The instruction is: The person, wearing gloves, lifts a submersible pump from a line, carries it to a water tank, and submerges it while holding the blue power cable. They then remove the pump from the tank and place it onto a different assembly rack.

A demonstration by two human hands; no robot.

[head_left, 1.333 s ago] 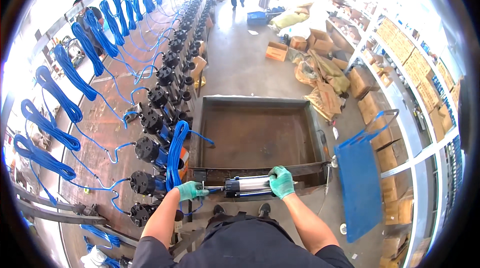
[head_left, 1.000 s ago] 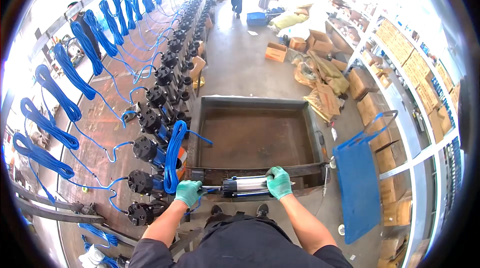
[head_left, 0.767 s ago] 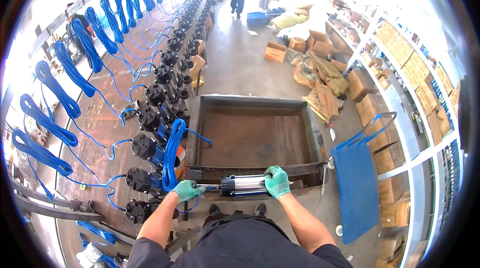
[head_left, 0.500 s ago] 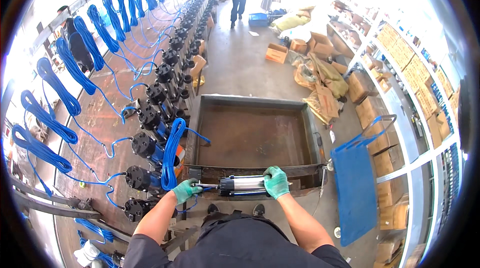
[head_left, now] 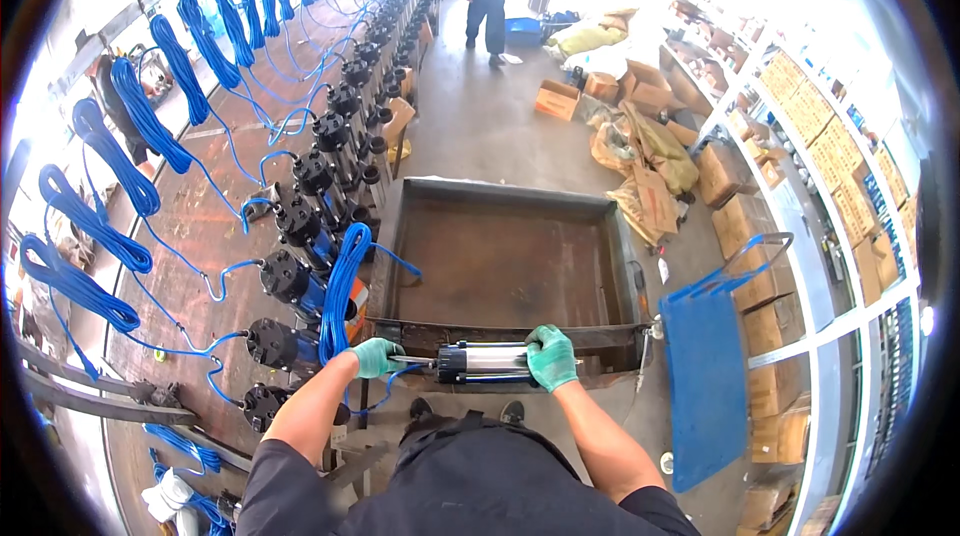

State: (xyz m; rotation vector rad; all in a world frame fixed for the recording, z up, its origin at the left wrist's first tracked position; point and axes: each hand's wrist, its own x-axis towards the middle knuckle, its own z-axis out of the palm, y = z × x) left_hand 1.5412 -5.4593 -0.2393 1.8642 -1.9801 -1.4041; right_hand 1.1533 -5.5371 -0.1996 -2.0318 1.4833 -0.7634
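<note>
Both hands wear green gloves. A silver, tube-shaped submersible pump with a black end lies sideways along the near edge of a metal tank. My right hand is wrapped over the pump's right part. At its left end my left hand is closed beside a thin metal piece that runs towards the black end; what the fingers hold is mostly hidden. A blue cable loops down below that hand. The coiled blue cable hangs just beyond my left wrist.
The brown-bottomed tank lies in front of me. Left, a table bears a row of pumps under hanging blue coils. Right are a blue trolley, shelving and cartons. Another person stands far ahead.
My left hand has risen slightly beside the thin metal piece, and the blue cable below it shows more. My right hand keeps its grip. The person ahead has come nearer.
</note>
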